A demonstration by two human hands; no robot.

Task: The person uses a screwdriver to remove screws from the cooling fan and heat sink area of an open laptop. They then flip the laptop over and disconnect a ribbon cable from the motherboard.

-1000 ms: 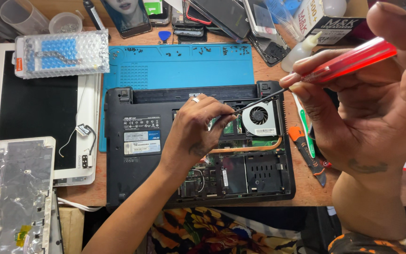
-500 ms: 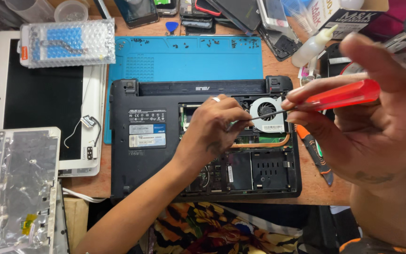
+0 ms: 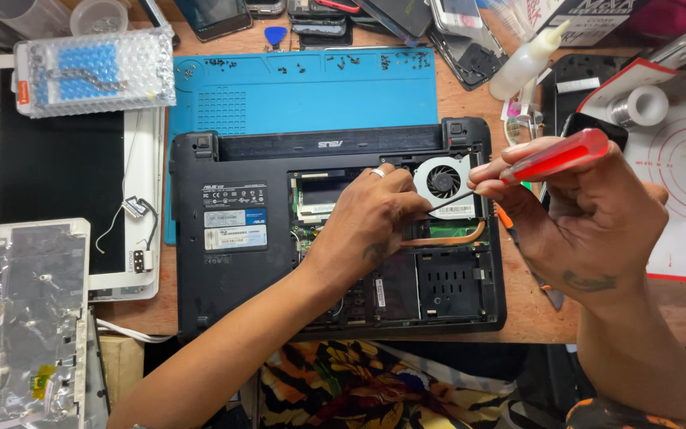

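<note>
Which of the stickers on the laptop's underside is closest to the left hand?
The lowest, pale label, below the blue-and-white one, lies nearest the left hand. The top black one sits farther up; the right hand holds a red-handled screwdriver.

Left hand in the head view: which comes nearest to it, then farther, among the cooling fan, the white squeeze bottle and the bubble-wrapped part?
From the left hand:
1. Cooling fan, just right of the fingers, inside the open laptop.
2. White squeeze bottle, up and right, on the desk past the laptop.
3. Bubble-wrapped part, far upper left, on the white panel.
</note>
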